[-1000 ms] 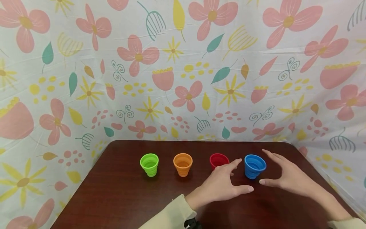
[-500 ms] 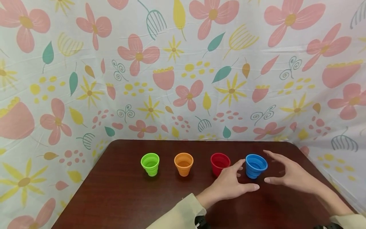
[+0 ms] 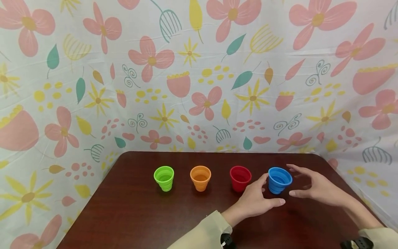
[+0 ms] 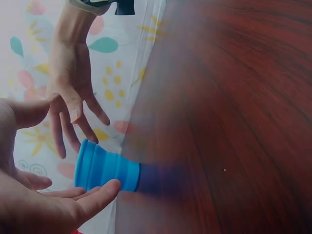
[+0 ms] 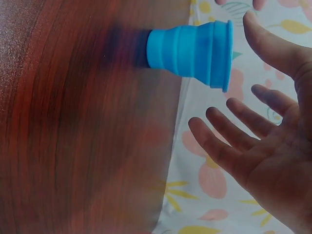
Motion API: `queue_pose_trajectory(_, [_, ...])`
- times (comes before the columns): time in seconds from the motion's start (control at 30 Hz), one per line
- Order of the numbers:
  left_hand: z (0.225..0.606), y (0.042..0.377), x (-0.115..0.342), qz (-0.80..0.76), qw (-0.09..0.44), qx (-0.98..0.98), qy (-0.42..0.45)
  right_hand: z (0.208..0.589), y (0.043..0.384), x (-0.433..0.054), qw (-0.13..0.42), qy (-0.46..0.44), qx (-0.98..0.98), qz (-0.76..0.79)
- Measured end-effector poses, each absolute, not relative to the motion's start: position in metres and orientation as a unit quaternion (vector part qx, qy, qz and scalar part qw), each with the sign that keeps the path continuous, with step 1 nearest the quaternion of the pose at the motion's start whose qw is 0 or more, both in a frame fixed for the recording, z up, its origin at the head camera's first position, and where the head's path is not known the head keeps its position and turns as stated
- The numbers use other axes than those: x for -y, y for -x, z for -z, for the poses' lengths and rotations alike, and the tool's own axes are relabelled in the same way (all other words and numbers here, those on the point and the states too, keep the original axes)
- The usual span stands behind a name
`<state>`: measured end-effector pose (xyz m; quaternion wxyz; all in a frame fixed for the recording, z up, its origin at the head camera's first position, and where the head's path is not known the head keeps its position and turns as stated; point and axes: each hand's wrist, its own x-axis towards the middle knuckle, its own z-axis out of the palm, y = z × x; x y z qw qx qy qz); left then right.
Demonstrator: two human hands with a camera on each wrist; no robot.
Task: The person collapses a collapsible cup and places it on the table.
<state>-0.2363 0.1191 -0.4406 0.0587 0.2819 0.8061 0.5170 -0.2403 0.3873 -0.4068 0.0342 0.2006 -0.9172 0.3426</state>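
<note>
A blue ribbed cup [image 3: 280, 180] stands upright between my two hands. My left hand [image 3: 256, 200] is at its left side, forefinger tip right at the cup and thumb stretched out in front. In the left wrist view, the left fingers [image 4: 100, 195] overlap the side of the blue cup [image 4: 107, 168]. On the other side my right hand [image 3: 320, 188], fingers spread and slightly bent, faces the cup with a small gap. In the right wrist view its palm [image 5: 278, 161] shows, holding nothing, beside the blue cup [image 5: 190, 53].
Left of the blue cup, a red cup [image 3: 240, 177], an orange cup [image 3: 200, 177] and a green cup [image 3: 164, 177] stand in a row on the dark wooden table [image 3: 140, 214]. A flowered cloth [image 3: 174, 86] hangs behind and along both sides.
My left hand has moved right, closer to the blue cup, uncovering more of the red cup. My right hand has shifted slightly, its thumb drawing nearer the cup. The cups stand where they were.
</note>
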Motion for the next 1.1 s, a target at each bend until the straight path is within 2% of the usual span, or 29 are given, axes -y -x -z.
queue_pose_trajectory(0.67, [0.449, 0.245, -0.138, -0.517, 0.033, -0.82, -0.243, 0.413, 0.254, -0.396, 0.017, -0.229, 0.889, -0.395])
queue_pose_trajectory(1.1, [0.455, 0.253, -0.15, -0.541, 0.064, -0.822, -0.163, 0.416, 0.258, -0.398, 0.012, -0.238, 0.884, -0.403])
